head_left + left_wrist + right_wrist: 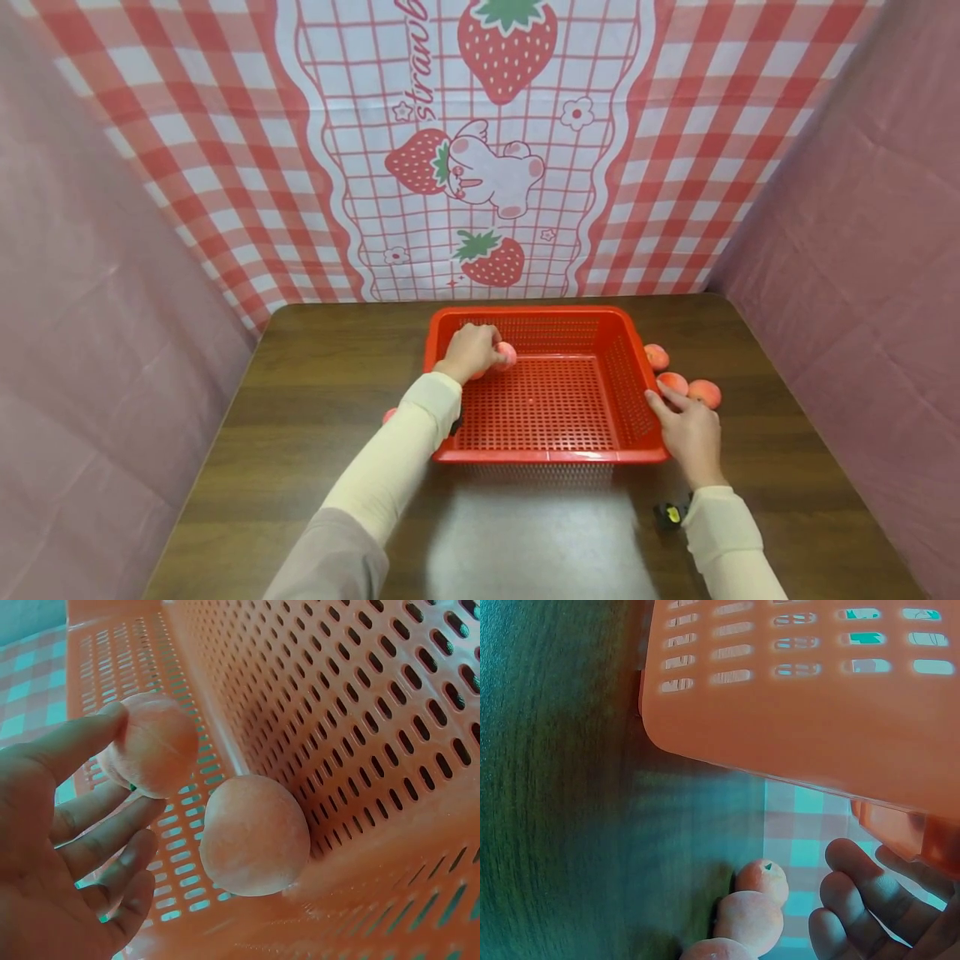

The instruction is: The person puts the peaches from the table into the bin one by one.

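Observation:
My left hand [470, 350] is inside the red plastic basket [551, 457], near its left wall. Between thumb and fingers it holds a pinkish-orange peach [154, 746], which shows beside the fingertips in the head view. Another peach [255, 836] sits in the basket corner just beyond that hand, mostly hidden in the head view. At the basket's right rim, my right hand [692, 433] pinches the edge with thumb and index finger. Its other fingers [847, 892] are bent outside the wall, close to several peaches [750, 922] on the table.
Right of the basket, three peaches [704, 393] stand in a slanting row on the wooden table [315, 400]. Part of one more peach [389, 414] shows beside the left sleeve. A checked strawberry cloth [495, 167] hangs behind, with pink curtains [855, 250] at both sides.

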Action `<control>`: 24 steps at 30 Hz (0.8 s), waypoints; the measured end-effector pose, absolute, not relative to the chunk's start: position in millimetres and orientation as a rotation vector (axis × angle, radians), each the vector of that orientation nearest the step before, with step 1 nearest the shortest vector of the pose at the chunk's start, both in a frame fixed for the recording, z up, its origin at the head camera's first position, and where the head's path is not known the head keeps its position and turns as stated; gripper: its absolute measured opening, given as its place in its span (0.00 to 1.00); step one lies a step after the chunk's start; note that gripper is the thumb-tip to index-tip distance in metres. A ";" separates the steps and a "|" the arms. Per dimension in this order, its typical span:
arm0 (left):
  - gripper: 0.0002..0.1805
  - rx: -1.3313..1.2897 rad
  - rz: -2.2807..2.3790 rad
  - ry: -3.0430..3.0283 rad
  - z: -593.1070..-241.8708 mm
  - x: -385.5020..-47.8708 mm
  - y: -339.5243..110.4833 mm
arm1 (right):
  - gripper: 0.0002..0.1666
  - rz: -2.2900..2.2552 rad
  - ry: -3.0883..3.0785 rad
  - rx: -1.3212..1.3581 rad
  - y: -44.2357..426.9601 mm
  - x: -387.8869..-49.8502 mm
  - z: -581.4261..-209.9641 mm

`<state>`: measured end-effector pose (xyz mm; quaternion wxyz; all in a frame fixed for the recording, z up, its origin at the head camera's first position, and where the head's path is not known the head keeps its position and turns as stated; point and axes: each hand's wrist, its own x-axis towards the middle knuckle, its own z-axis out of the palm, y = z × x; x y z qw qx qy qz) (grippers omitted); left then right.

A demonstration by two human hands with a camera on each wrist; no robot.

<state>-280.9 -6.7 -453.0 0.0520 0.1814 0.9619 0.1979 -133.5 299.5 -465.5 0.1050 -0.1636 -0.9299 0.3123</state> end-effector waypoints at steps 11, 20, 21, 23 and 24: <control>0.13 0.613 0.466 2.932 -463.2 -284.5 0.5 | 0.28 0.878 -2.714 -0.446 298.6 -131.8 -467.1; 0.09 0.601 0.352 2.936 -469.4 -286.7 6.7 | 0.29 0.927 -2.718 -0.471 298.7 -132.9 -467.6; 0.08 0.600 0.352 2.936 -470.0 -286.7 7.2 | 0.29 0.932 -2.721 -0.474 298.9 -133.0 -467.4; 0.07 0.604 0.358 2.929 -469.5 -286.0 8.3 | 0.29 0.930 -2.721 -0.476 299.4 -133.1 -466.8; 0.07 0.607 0.364 2.921 -468.7 -285.5 8.9 | 0.30 0.926 -2.725 -0.476 299.8 -132.9 -466.2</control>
